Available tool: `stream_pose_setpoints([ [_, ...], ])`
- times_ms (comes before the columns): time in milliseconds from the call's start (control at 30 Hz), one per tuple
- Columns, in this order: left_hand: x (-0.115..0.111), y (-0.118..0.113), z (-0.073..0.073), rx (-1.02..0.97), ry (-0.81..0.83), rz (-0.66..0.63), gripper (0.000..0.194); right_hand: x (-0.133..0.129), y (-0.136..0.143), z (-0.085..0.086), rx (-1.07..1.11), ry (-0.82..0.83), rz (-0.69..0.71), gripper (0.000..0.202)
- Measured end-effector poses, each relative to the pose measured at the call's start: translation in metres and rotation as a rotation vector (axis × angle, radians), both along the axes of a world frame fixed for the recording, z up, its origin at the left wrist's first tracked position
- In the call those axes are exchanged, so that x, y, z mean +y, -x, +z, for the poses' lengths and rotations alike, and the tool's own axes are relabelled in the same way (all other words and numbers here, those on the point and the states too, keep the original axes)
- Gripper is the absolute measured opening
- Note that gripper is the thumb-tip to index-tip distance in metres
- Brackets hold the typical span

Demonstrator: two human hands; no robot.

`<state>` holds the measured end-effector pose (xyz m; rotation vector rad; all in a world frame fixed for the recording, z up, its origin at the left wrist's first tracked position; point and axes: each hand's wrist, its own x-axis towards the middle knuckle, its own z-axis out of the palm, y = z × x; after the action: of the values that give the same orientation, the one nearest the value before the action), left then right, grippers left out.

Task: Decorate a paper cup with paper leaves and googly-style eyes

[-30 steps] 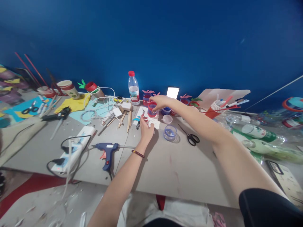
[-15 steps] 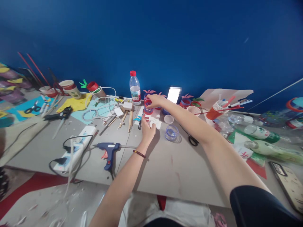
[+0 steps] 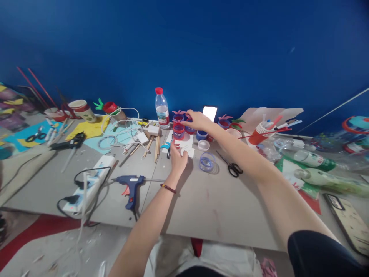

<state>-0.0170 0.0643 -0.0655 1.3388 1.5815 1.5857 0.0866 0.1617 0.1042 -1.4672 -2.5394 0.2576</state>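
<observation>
My left hand point(image 3: 178, 158) is low over white paper point(image 3: 188, 144), thumb and fingers apart, just in front of a small red and purple cup with a face point(image 3: 178, 132). Behind that cup stands a similar purple cup with red paper leaves point(image 3: 178, 116). My right hand point(image 3: 199, 120) reaches across from the right, fingers spread and curved above another red and purple cup point(image 3: 189, 129), partly hidden by the fingers. Whether they touch it is unclear. Nearer me are a white round cup point(image 3: 203, 145) and a clear ring-shaped plastic piece with blue edges point(image 3: 206, 162).
Black scissors point(image 3: 234, 169) lie right of the plastic piece. A blue glue gun point(image 3: 131, 188) and a power strip point(image 3: 92, 184) are on the left. A red-capped bottle point(image 3: 162, 109) stands by the wall, with a leaning phone point(image 3: 210, 113). Plastic bottles point(image 3: 314, 159) lie right.
My right hand has moved off the front face cup to the right, toward the neighbouring cup. My left hand stays near the paper. The view has shifted slightly.
</observation>
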Motion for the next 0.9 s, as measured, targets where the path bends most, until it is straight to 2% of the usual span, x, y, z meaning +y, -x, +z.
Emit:
stream_pose_setpoints([
  [100,0.000,0.000,-0.001,0.009,0.000,-0.005,0.068,-0.012,-0.033,0.013,0.061,-0.049,-0.067,0.035],
  [167,0.001,0.000,-0.001,0.016,0.011,-0.005,0.068,-0.016,-0.059,0.016,0.057,-0.069,-0.109,0.034],
  [267,0.001,0.001,-0.002,0.010,0.033,-0.009,0.068,-0.017,-0.098,0.014,-0.108,0.004,-0.184,0.040],
  [333,0.001,0.002,-0.001,0.004,0.044,-0.011,0.068,-0.015,-0.120,0.009,-0.261,0.080,-0.188,0.046],
  [433,0.000,0.002,0.000,0.012,0.051,-0.008,0.068,-0.012,-0.144,0.001,-0.398,0.167,-0.203,0.063],
  [533,0.001,0.002,0.001,0.017,0.042,0.000,0.067,-0.008,-0.158,-0.007,-0.459,0.193,-0.210,0.074],
  [733,0.003,0.002,-0.001,0.012,0.025,0.002,0.069,-0.004,-0.168,-0.013,-0.435,0.181,-0.212,0.066],
  [900,0.001,0.002,0.001,0.012,0.009,0.011,0.068,0.001,-0.170,-0.015,-0.394,0.174,-0.257,0.069],
])
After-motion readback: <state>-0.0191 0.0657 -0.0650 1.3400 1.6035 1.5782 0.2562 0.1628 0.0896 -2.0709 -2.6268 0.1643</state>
